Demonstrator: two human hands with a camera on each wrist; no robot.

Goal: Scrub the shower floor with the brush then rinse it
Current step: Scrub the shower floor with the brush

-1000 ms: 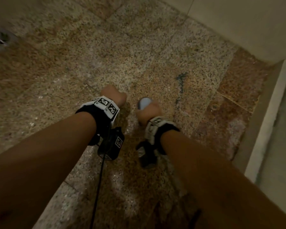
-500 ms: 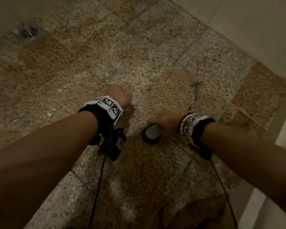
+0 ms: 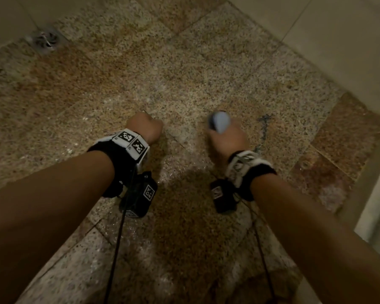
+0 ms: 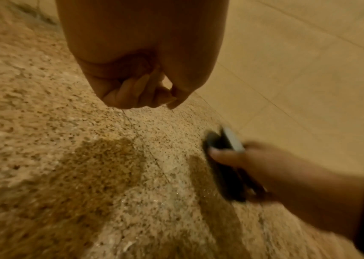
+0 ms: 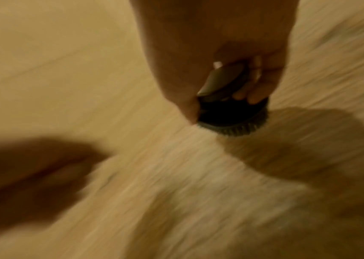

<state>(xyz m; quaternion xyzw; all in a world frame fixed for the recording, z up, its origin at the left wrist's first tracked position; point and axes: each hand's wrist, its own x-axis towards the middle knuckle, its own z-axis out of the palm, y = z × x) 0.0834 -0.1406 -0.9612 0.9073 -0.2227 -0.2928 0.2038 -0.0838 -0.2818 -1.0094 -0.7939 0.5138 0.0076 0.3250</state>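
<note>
The shower floor (image 3: 184, 69) is speckled granite tile, wet and foamy in patches. My right hand (image 3: 226, 139) grips a scrub brush (image 3: 221, 122) with a pale blue top and dark body. In the right wrist view the brush (image 5: 232, 113) has its bristles down on the floor, fingers curled round its handle. From the left wrist view the brush (image 4: 225, 145) shows to the right, blurred by motion. My left hand (image 3: 145, 127) is curled into a fist holding nothing, just left of the brush; its fingers (image 4: 132, 91) are tucked in above the floor (image 4: 66, 157).
A metal drain (image 3: 45, 39) sits at the far left by the wall. Beige tiled walls (image 3: 338, 40) bound the floor at the back and right. A raised pale curb (image 3: 373, 200) runs along the right edge. A dark smear (image 3: 263, 126) marks the tile right of the brush.
My right hand has swung the brush from a spot near the left wrist, pointing left, away from me to the right of the left fist. The left fist has stayed put.
</note>
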